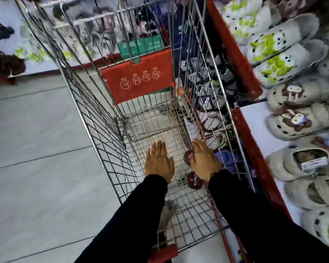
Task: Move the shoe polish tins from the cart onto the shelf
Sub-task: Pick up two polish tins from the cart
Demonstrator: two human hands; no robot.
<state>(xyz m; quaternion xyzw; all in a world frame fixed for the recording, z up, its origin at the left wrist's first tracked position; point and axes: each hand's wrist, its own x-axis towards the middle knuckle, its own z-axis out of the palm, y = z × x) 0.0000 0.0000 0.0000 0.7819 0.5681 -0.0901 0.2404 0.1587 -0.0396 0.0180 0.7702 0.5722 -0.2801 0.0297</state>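
Observation:
Both my hands reach down into a wire shopping cart (95,118). Two dark red round shoe polish tins lie on the cart floor at its right side. The farther tin (188,157) is partly under my right hand (204,162), whose fingers lie flat over it and touch it. The nearer tin (195,180), lettered "Cherry", sits just below that hand's wrist. My left hand (159,162) hovers flat, fingers together, over the bare wire floor, holding nothing. The red-edged shelf (254,152) stands right of the cart.
The shelf at the right holds rows of furry slippers (292,118) with cartoon faces. A red child-seat flap (139,78) stands at the cart's far end. Grey tiled floor (36,139) lies left of the cart. Another slipper display (11,44) is at far left.

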